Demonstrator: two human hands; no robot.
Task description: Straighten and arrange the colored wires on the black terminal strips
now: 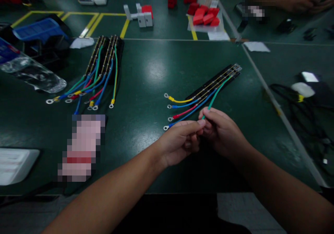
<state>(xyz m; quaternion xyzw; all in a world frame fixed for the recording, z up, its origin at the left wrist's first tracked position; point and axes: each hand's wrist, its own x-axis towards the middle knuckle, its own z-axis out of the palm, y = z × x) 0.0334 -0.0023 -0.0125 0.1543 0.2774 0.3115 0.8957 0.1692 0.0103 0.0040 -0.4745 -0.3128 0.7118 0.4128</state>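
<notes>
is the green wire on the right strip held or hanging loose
Held: the green wire runs from the black strip down to where the right hand and left hand meet. Its end is hidden there.

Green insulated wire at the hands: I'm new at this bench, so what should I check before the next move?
1. Green insulated wire pinched in the right hand: ok.
2. Left hand gripping the wire's near end: cannot tell; that end is hidden.
3. Slim black strip resting on the dark green table: ok.
4. Silver ring terminal nearest the left hand uncovered: ok.
5. Wired black strips at left apart from this strip: ok.
</notes>
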